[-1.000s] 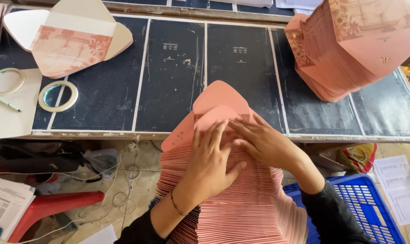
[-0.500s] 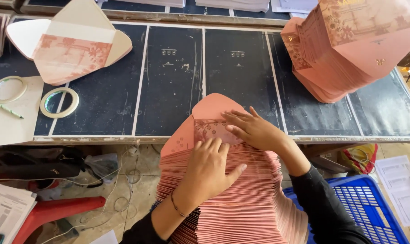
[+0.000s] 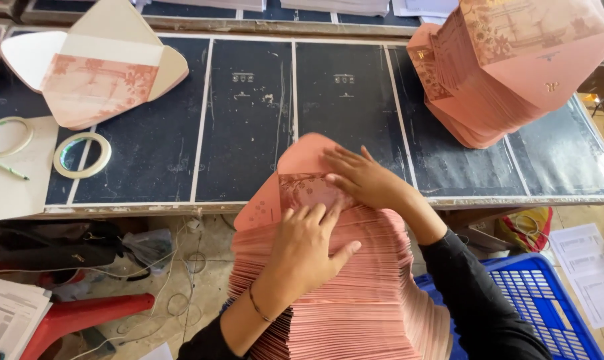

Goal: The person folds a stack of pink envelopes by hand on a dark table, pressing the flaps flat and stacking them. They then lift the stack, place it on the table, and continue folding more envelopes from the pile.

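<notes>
A thick fanned stack of pink envelopes (image 3: 355,293) rests in my lap against the table's front edge. The top envelope (image 3: 295,180) lies unfolded, its rounded flap reaching onto the dark table (image 3: 242,133). My left hand (image 3: 308,247) presses flat on the stack, fingers spread. My right hand (image 3: 365,177) lies across the top envelope's printed panel, fingers pointing left, holding it down.
A tall pile of finished pink envelopes (image 3: 502,73) stands at the back right. An unfolded cream envelope (image 3: 95,73) lies at the back left, with two tape rings (image 3: 82,155) and a pen (image 3: 5,167) near it. A blue crate (image 3: 548,300) and a red stool (image 3: 82,313) sit below.
My right hand has slid up and right across the top envelope, uncovering its printed panel. My left hand has stayed on the stack.
</notes>
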